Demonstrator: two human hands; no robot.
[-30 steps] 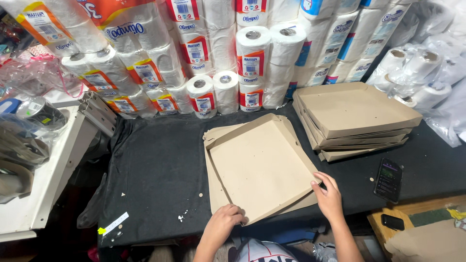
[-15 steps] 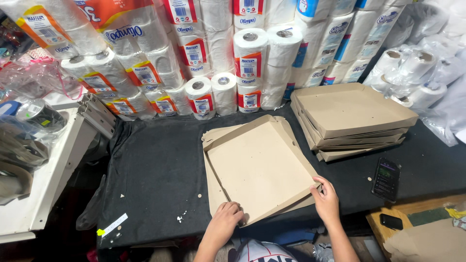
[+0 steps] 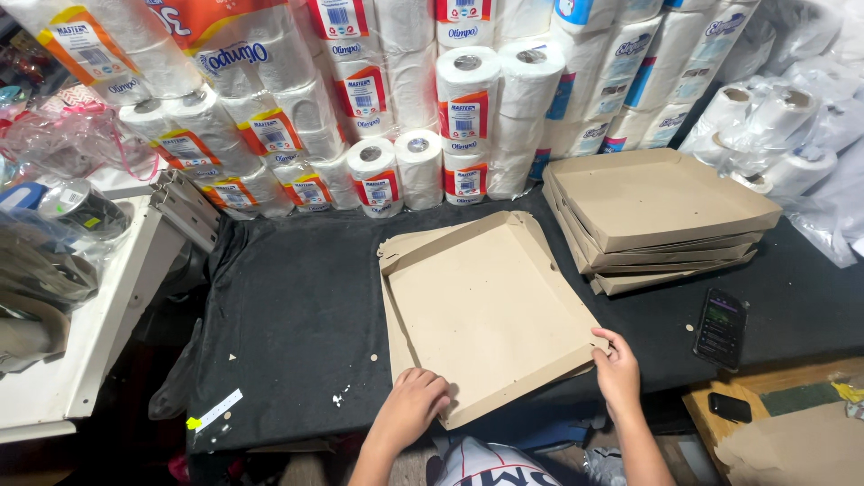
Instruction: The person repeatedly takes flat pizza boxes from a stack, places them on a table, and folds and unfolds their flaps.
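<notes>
A flat brown cardboard box tray (image 3: 486, 301) with raised edges lies on the dark cloth-covered table (image 3: 288, 306) in front of me, over another flat cardboard piece. My left hand (image 3: 416, 402) rests with curled fingers on the tray's near left corner. At the near right corner my right hand (image 3: 617, 364) grips the raised edge of the tray. A stack of folded cardboard boxes (image 3: 652, 216) sits to the right, beyond my right hand.
Wrapped toilet paper rolls (image 3: 396, 99) pile high along the back. A black phone (image 3: 720, 328) lies on the table at the right, a second small dark device (image 3: 730, 407) on a wooden surface below it. A white shelf (image 3: 99, 324) with bags stands at the left.
The tray has shifted slightly on the table. My left hand has curled onto its near left corner, and my right hand has moved along the right edge to the near corner.
</notes>
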